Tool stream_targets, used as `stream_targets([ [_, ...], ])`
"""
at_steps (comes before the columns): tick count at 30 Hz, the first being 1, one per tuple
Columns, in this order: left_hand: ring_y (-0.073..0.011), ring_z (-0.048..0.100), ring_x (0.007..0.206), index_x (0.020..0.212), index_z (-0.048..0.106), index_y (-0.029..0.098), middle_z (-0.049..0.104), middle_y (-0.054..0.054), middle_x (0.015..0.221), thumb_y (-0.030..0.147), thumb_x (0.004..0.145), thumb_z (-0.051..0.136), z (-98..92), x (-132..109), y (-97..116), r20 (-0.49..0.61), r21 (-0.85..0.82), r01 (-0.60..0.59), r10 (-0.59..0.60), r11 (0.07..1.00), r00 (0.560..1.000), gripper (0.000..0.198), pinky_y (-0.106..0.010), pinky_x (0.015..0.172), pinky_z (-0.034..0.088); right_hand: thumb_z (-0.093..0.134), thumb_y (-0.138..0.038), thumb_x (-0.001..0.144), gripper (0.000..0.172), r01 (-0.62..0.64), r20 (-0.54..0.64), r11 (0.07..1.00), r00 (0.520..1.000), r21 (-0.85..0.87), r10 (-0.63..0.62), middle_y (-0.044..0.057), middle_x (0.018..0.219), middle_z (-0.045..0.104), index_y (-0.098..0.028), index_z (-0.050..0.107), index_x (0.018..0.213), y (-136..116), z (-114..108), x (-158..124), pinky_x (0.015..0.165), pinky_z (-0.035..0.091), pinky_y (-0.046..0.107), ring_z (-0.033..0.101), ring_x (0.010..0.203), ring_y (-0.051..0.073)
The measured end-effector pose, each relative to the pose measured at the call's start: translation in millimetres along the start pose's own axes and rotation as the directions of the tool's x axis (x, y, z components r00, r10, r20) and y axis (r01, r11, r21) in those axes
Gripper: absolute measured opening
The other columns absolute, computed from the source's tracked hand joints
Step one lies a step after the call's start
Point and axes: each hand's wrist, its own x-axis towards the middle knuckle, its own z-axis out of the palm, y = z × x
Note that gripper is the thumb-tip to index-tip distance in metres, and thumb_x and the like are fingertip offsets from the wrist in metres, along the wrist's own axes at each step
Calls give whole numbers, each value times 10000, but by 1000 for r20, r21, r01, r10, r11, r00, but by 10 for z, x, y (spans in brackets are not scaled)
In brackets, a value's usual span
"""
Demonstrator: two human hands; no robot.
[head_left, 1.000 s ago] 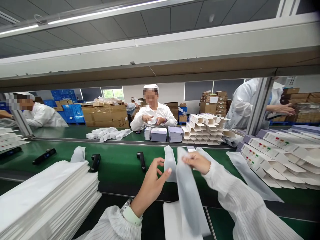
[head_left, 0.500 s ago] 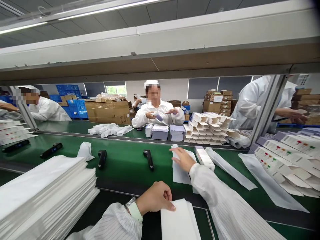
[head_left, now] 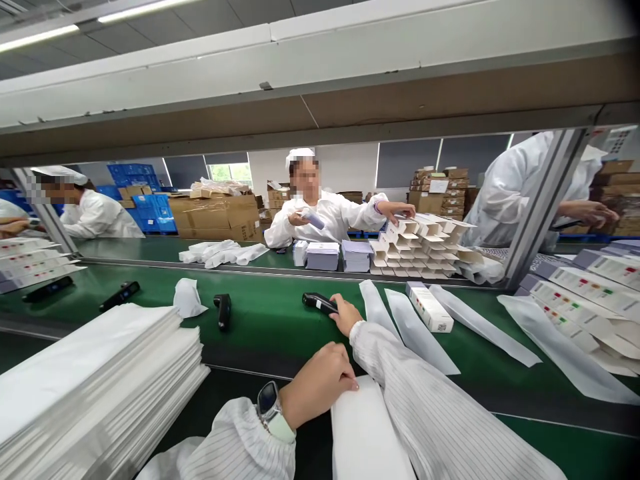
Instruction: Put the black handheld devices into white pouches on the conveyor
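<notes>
The person's right hand (head_left: 345,315) reaches over the green conveyor belt (head_left: 270,337) and has its fingers closed on the near end of a black handheld device (head_left: 316,301), which lies tilted on the belt with its far end pointing left. The left hand (head_left: 320,381), a smartwatch (head_left: 269,398) at its wrist, is bent with its fingers curled in, the tips at the top edge of a small stack of white pouches (head_left: 367,433); the fingers overlap, so I cannot tell whether they pinch a pouch or merely rest there.

Just right of the right hand, two loose white pouches (head_left: 420,332) lie on the belt, then a white-and-lilac carton (head_left: 431,307) and two more pouches farther right. A second black device (head_left: 223,312) lies to the left, beside a short white pouch (head_left: 189,299). A tall pile of white sheets (head_left: 90,383) fills the near left. Across the belt, a co-worker (head_left: 320,223) touches a stack of open cartons (head_left: 420,247).
</notes>
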Motion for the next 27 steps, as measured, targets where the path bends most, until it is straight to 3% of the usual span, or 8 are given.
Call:
stream_targets([
  [3, -142, 452, 770, 679, 627, 201, 524, 0, 711, 230, 746, 503, -13, -9, 26, -47, 54, -48, 51, 997, 998, 144, -224, 659, 339, 414, -159, 786, 349, -132, 12, 973, 991, 189, 133, 67, 825, 547, -188, 331, 1124, 63, -157, -16, 694, 425, 379, 565, 780, 190],
  [5, -134, 443, 717, 699, 590, 196, 508, 15, 656, 231, 740, 523, -25, -9, 36, -57, 82, -51, 56, 995, 997, 86, -222, 613, 336, 367, -182, 816, 371, -160, 42, 937, 987, 309, 155, 68, 824, 561, -176, 261, 1171, 67, -317, -101, 631, 463, 332, 590, 746, 169],
  [7, -130, 430, 693, 683, 552, 184, 497, 21, 649, 244, 724, 552, -37, -8, 44, -74, 130, -58, 68, 990, 995, 73, -220, 576, 329, 425, -192, 795, 487, -126, 92, 850, 992, 511, 92, 57, 875, 560, -212, 177, 1213, 31, -519, -245, 638, 474, 308, 592, 800, 165],
  [9, -132, 419, 718, 649, 536, 171, 497, 11, 713, 258, 721, 562, -44, -9, 50, -94, 209, -101, 123, 973, 988, 116, -225, 593, 334, 552, -189, 714, 711, -80, 149, 679, 988, 730, -44, 31, 921, 549, -297, 80, 1234, -41, -733, -419, 660, 476, 321, 582, 851, 185],
  [11, -141, 405, 753, 626, 545, 162, 484, -5, 779, 280, 722, 561, -45, -12, 54, -104, 298, -150, 188, 943, 977, 153, -239, 626, 340, 648, -160, 615, 911, -62, 175, 529, 970, 846, -166, 10, 941, 540, -384, 6, 1221, -132, -911, -586, 646, 482, 348, 586, 844, 212],
  [12, -145, 400, 761, 624, 554, 160, 473, -12, 800, 294, 725, 557, -43, -14, 54, -108, 334, -161, 208, 929, 972, 168, -246, 634, 342, 673, -147, 581, 972, -54, 175, 512, 966, 858, -191, 1, 935, 538, -416, -18, 1210, -177, -972, -657, 627, 487, 353, 594, 821, 219],
  [18, -152, 392, 732, 604, 577, 160, 437, -18, 740, 359, 739, 522, -30, -19, 54, -119, 382, -164, 225, 910, 967, 247, -269, 632, 346, 707, -180, 538, 950, -48, 130, 556, 986, 830, -109, -49, 783, 504, -433, 46, 1173, -321, -959, -855, 557, 504, 390, 621, 678, 237],
  [27, -134, 418, 766, 540, 514, 162, 444, 8, 765, 400, 687, 563, -58, -8, 76, -161, 68, -85, 95, 994, 982, 283, -238, 644, 350, 671, -345, 577, 596, -55, 57, 623, 998, 780, 17, -38, 796, 519, -324, 242, 990, -355, -765, -866, 457, 491, 351, 608, 549, 203],
])
